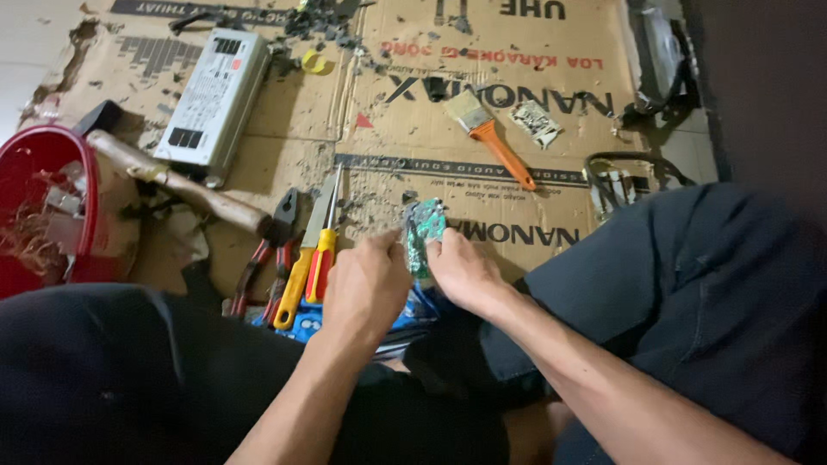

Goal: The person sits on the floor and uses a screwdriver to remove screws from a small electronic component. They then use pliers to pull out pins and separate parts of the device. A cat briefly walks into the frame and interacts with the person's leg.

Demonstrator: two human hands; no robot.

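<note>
Both hands meet over a small green circuit board held upright between them. My left hand pinches its left edge and my right hand grips its right edge. Under the hands lies a blue object, mostly hidden. Just left of my left hand lie two screwdrivers with yellow and red handles and red-handled pliers.
I sit on flattened cardboard. A grey metal power-supply box lies at the back left, a wooden-handled hammer beside a red bucket of scrap. An orange-handled paintbrush and a small board piece lie ahead.
</note>
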